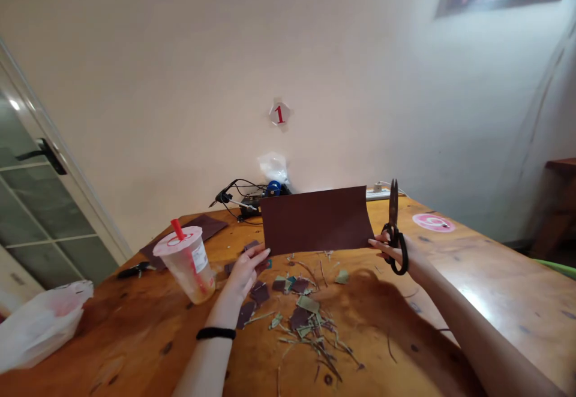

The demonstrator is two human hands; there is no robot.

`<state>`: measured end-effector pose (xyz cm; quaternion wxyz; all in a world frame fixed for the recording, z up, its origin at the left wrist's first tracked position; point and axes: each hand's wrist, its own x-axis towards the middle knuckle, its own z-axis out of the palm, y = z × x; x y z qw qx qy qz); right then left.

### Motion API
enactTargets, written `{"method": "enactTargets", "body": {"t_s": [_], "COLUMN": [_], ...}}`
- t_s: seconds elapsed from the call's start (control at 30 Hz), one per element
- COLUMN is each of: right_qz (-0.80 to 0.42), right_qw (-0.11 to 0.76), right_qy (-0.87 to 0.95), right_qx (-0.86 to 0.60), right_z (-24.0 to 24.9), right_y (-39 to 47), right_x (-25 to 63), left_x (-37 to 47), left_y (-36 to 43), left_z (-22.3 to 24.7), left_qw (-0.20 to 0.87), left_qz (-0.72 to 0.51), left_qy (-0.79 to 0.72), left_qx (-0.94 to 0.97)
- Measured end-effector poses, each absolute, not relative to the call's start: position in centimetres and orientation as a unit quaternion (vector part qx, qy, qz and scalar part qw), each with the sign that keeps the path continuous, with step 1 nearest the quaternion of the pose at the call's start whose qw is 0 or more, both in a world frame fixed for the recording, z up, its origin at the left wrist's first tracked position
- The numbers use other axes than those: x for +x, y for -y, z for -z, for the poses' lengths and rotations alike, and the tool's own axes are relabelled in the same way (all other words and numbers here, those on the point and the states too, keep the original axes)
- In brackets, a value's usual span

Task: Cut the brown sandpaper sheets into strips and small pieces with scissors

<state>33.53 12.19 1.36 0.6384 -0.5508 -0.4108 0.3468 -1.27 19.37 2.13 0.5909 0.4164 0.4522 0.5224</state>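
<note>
A dark brown sheet of paper [317,220] is held upright above the wooden table, stretched between both hands. My left hand [247,270] pinches its lower left corner and wears a black band at the wrist. At the lower right corner, my right hand [396,252] grips the sheet's edge with its fingertips. The same hand carries a pair of scissors [393,205] with black handles, blades pointing up; the handles hang around the fingers. Below the sheet lie scattered brown and green paper scraps [308,305] and thin strips.
Left of my left hand stands a plastic drink cup [191,265] with a red straw. More brown paper [204,227], keys [135,270] and a white plastic bag [42,325] are further left. Cables and a black device [249,207] sit by the wall, near a power strip [378,194].
</note>
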Motion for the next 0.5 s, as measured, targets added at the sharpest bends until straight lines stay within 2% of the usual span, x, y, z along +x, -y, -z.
{"method": "enactTargets", "body": {"t_s": [0.5], "right_qz": [-0.352], "right_qw": [0.628], "right_qy": [0.395], "right_qx": [-0.57], "right_z": [0.2], "right_y": [-12.7], "right_x": [33.6], "left_x": [-2.1], "left_y": [-19.1], "left_z": [-2.1], "left_qw": [0.581], "left_qz": [-0.47], "left_qy": [-0.494], "left_qx": [0.445]}}
